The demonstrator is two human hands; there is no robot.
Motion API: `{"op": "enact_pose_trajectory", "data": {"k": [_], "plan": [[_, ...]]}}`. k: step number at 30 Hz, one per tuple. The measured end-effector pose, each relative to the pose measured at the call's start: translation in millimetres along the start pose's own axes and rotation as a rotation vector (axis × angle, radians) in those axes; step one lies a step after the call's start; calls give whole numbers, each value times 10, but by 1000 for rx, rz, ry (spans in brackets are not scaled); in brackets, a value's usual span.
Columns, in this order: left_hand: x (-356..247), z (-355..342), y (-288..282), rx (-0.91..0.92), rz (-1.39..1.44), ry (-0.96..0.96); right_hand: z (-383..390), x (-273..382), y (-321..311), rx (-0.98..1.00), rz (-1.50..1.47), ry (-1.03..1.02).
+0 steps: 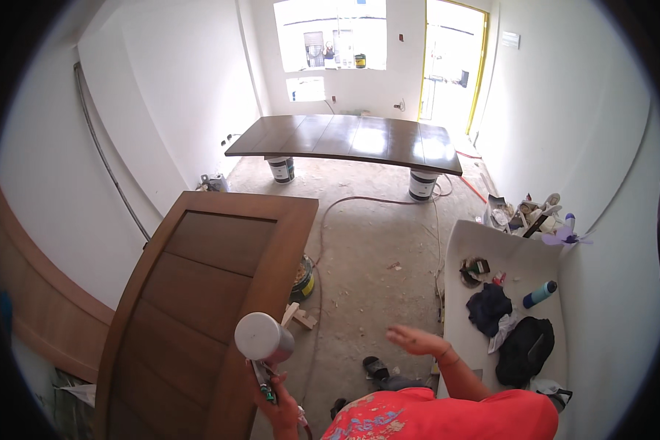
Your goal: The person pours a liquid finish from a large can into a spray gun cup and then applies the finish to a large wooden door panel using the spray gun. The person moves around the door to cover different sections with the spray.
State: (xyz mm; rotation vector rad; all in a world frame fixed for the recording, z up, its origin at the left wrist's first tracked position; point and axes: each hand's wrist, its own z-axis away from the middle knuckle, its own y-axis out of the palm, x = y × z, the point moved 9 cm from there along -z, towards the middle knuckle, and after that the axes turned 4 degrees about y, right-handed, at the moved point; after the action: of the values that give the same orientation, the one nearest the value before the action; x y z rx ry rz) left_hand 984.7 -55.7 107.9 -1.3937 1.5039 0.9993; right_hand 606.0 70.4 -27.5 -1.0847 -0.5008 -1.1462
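My left hand (pixel 281 411) is closed round the handle of a spray gun (pixel 263 383), which has a round pale grey cup (pixel 261 339) on top and a hose below. The gun is over the near right edge of a brown panelled wooden door (pixel 209 246) lying raised on my left. My right hand (pixel 418 341) is held out over the floor, its fingers stretched and nothing in it. A second dark, glossy door panel (pixel 337 139) lies flat across two buckets (pixel 424 185) further off.
A red hose (pixel 359 198) winds over the dusty concrete floor. To my right a pale surface (pixel 458 246) bears a blue bottle (pixel 540 294), dark cloth (pixel 489 308) and a black bag (pixel 526 352). An open yellow-framed doorway (pixel 484 70) is at the far right. A lighter wooden panel (pixel 51 312) leans at left.
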Motion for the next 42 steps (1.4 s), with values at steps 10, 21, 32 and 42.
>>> {"op": "enact_pose_trajectory", "data": {"k": [10, 21, 32, 42], "plan": [[34, -123, 488, 144, 38, -20, 16, -1729, 479, 140, 316, 276], [110, -712, 2067, 49, -21, 15, -827, -1334, -907, 38, 354, 102], [501, -1450, 4160, 218, -7, 7, -1175, -2252, -2570, -25, 340, 240], [1322, -2768, 6568, 473, 227, -45, -2174, -2959, -4184, -203, 162, 381]]}}
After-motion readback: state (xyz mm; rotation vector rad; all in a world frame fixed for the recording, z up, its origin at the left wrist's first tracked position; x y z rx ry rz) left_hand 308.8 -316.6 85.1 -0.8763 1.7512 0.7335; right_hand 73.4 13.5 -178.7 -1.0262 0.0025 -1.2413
